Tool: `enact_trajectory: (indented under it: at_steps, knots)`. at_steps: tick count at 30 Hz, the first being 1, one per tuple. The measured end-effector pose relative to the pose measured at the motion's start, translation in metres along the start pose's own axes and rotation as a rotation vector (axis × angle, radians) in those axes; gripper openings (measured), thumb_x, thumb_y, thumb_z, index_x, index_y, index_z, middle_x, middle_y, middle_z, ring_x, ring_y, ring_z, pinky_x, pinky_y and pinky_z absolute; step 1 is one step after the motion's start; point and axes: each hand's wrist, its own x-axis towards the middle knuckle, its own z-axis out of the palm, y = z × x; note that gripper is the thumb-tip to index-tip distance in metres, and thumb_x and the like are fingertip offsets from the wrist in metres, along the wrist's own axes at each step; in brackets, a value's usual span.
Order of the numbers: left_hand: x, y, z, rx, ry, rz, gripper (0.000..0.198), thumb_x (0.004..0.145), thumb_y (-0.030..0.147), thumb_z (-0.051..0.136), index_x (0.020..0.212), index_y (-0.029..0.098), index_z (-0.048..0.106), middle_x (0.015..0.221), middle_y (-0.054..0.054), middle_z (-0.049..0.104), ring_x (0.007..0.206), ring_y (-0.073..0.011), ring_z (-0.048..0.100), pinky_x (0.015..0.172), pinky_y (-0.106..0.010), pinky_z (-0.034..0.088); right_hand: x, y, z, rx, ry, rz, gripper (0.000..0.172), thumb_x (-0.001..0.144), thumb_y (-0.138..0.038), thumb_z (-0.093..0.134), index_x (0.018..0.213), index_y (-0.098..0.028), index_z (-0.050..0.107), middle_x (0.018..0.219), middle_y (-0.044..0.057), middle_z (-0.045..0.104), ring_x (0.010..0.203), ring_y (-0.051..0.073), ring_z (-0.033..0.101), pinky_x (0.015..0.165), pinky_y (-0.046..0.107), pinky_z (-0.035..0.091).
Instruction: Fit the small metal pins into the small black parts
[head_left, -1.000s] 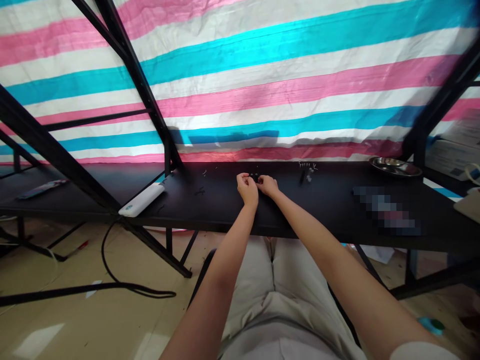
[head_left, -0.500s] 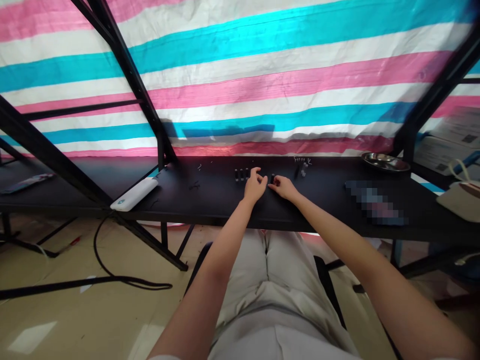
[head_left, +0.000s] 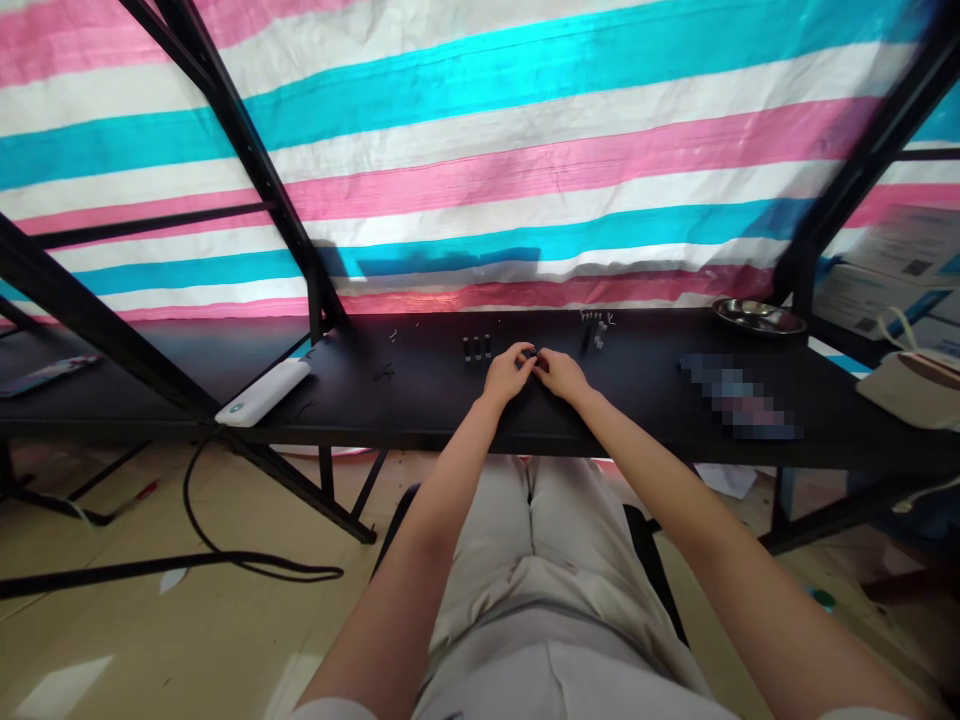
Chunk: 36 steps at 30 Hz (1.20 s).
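- At far left, a flat, dark, patterned object [head_left: 49,375] lies on the lower shelf, at the edge of the frame.
- Left of centre, a white power bank [head_left: 262,392] lies at an angle on the black tabletop [head_left: 420,420], near its left end. Below it, a black cable [head_left: 225,560] loops across the tiled floor.
- Near the middle of the tabletop, thin dark wire bits [head_left: 384,372] lie scattered, and just right of them three small black pieces [head_left: 476,348] stand upright in a row.
- At centre, the left hand [head_left: 508,372] rests low over the table with its fingers curled inward, thumb and forefinger closing on a small black part [head_left: 531,352].
- That part sits between the two hands, just above the fingertips, and is too small to make out in detail.
- Beside it, the right hand [head_left: 562,376] reaches in from the right, its fingers closed and their tips touching the same part. How firmly each hand grips cannot be told.
- Right of the hands, toward the table's far edge, stand a dark stick [head_left: 586,338] and a cluster of small metal parts [head_left: 596,325].
- Further right, a steel dish [head_left: 759,317] sits at the far edge, with a pixelated patch [head_left: 739,396] nearer the front.
- At far right, a cream cloth bag [head_left: 915,390] sits beyond the table's end.
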Motion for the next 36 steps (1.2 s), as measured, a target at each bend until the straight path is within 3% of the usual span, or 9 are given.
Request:
enact_trajectory:
  at_steps: [11, 25, 36]
  knots:
    - [0.001, -0.001, 0.002, -0.002, 0.072, 0.026, 0.015, 0.079, 0.024, 0.057, 0.091, 0.016, 0.061, 0.068, 0.002, 0.06, 0.053, -0.0078, 0.048, 0.057, -0.021, 0.038, -0.003, -0.004, -0.003, -0.06, 0.017, 0.012, 0.014, 0.085, -0.032, 0.052, 0.09, -0.02, 0.056, 0.086, 0.006, 0.067, 0.075, 0.018, 0.06, 0.058, 0.025, 0.034]
    - [0.0, 0.006, 0.004, 0.019, 0.257, 0.054, 0.015, 0.084, 0.032, 0.052, 0.089, 0.017, 0.054, 0.071, 0.001, 0.057, 0.057, -0.0084, 0.05, 0.059, -0.021, 0.039, -0.006, -0.018, -0.006, -0.15, 0.178, -0.023, 0.017, 0.089, -0.031, 0.044, 0.09, -0.017, 0.053, 0.087, 0.008, 0.067, 0.071, 0.018, 0.059, 0.062, 0.027, 0.03]
    - [-0.003, 0.01, 0.002, 0.062, 0.287, 0.105, 0.016, 0.086, 0.035, 0.049, 0.087, 0.019, 0.052, 0.07, 0.001, 0.056, 0.062, -0.0099, 0.054, 0.058, -0.021, 0.039, -0.007, -0.018, -0.007, -0.214, 0.171, 0.016, 0.018, 0.091, -0.032, 0.04, 0.093, -0.018, 0.051, 0.087, 0.008, 0.066, 0.072, 0.018, 0.059, 0.064, 0.028, 0.03]
